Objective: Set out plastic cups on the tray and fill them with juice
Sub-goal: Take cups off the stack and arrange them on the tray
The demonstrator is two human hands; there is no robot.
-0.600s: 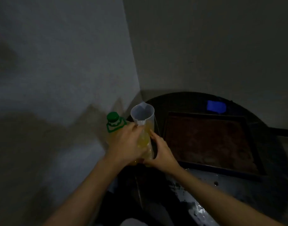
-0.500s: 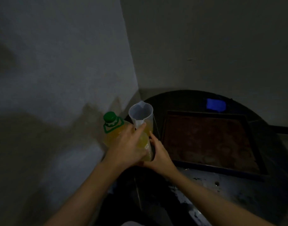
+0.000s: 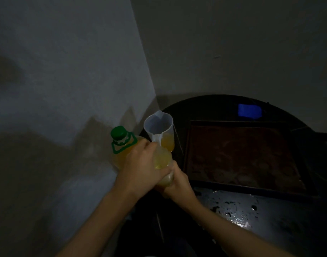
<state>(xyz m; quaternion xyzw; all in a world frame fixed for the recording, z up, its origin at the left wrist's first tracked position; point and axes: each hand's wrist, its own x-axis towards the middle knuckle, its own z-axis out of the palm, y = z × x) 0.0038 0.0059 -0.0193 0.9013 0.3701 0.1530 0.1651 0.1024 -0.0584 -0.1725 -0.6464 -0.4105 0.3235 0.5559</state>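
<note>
A juice bottle [image 3: 122, 154] with a green cap, full of yellow juice, leans to the left at the table's left edge. My left hand [image 3: 140, 167] grips its body from above. My right hand [image 3: 175, 184] holds its lower end from the right. Just behind the bottle stands a translucent plastic jug [image 3: 159, 125] with a little yellow juice at its bottom. To the right lies a dark rectangular tray [image 3: 251, 188] with a brownish inside. No cups are visible on it in this dim light.
The round dark table [image 3: 270, 229] has wet patches in front of the tray. A blue object [image 3: 249, 110] lies at the back, behind the tray. Two walls meet in a corner close behind the jug and on the left.
The bottle has tipped further left, its cap moving away from the jug. My right hand has slid down to the bottle's lower end.
</note>
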